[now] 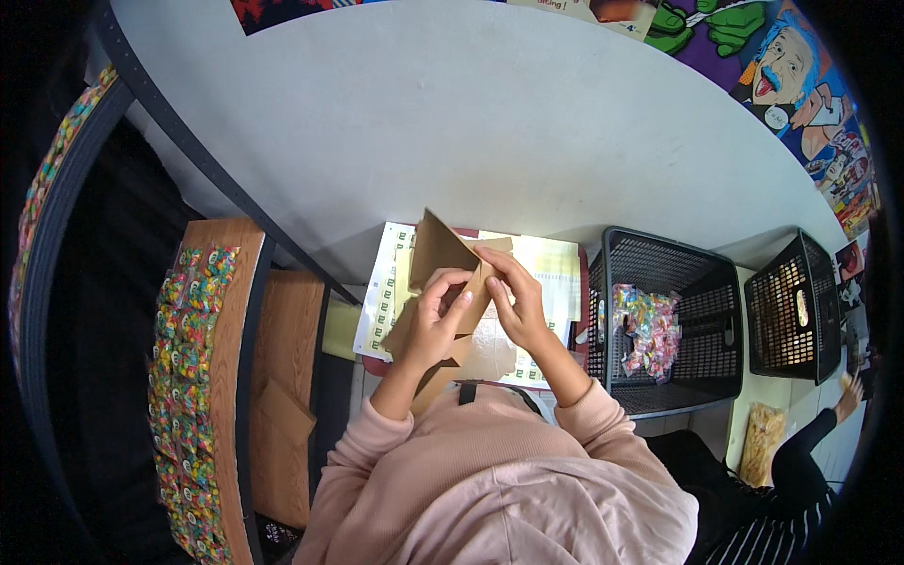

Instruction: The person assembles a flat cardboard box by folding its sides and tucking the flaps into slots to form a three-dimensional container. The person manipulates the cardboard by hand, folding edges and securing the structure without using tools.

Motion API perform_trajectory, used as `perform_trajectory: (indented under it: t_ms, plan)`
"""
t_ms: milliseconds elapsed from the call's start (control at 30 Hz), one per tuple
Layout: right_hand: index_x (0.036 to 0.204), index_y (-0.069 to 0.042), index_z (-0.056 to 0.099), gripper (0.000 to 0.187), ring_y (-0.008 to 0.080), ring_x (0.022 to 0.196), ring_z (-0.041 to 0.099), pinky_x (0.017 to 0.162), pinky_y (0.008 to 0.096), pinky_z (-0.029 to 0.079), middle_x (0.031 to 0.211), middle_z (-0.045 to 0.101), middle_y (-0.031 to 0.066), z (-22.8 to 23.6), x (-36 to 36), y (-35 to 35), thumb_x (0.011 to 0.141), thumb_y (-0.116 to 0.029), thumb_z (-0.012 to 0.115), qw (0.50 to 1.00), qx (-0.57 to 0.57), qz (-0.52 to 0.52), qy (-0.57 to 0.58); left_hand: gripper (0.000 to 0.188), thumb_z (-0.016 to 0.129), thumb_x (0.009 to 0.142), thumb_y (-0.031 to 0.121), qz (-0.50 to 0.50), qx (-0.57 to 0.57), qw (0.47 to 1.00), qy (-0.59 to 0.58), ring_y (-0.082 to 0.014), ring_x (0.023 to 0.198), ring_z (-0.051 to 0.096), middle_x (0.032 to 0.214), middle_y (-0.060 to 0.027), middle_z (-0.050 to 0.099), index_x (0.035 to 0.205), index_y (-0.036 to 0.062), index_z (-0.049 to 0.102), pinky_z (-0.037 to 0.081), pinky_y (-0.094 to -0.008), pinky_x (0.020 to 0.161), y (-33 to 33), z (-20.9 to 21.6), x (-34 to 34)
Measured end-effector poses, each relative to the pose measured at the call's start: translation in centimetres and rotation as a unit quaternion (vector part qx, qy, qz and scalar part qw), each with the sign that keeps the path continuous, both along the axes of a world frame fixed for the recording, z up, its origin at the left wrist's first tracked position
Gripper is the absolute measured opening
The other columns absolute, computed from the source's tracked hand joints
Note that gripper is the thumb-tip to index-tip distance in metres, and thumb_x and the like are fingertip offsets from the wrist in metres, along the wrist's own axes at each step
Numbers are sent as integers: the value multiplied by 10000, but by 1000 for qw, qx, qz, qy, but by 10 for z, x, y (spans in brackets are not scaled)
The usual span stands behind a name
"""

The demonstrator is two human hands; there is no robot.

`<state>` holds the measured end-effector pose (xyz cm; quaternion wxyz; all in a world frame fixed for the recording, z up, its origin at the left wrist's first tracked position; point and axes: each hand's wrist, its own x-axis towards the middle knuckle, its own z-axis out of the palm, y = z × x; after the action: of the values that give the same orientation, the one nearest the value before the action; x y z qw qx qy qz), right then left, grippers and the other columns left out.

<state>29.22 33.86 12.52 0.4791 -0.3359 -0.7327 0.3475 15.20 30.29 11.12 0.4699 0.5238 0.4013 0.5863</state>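
Observation:
A partly folded brown cardboard box [439,249] stands tilted over the worktop in front of me, its panels and flaps spread at angles. My left hand [439,318] is closed on its near left side, thumb up and fingers bent around the board. My right hand [516,299] pinches the upper right edge, with the thumb on one face and the fingers on the other. Beneath the box lie white printed sheets [556,259] on the worktop. The inside of the box is mostly hidden by its panels and my hands.
Right of the worktop stands a black plastic crate [673,247] with small wrapped candy packets [648,330]; another black crate [796,311] is beyond it. Left, a wooden shelf [247,254] bears colourful candy bags [193,330]. A co-worker's hand [850,397] and dark sleeve show far right.

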Motion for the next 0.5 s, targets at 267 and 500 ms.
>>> perform_trajectory:
  t_ms: [267,500]
  plan:
    - [1121,4,505,405,315,1094,478,909,367,392,1146,513,176,14,-12,-24,726,11,596,987,133,-93,-6,113,527,798,37,-2,120,976,182,-190,793,535,832,-109,558,892,-22,552,416,-270,718,-8,37,-19]
    - [1008,7,579,324,306,1054,513,873,362,430,1081,557,163,7,-27,-47,689,38,622,978,127,-156,54,71,531,776,26,44,205,931,299,-226,762,536,809,-87,566,842,20,557,376,-305,714,-17,40,-26]
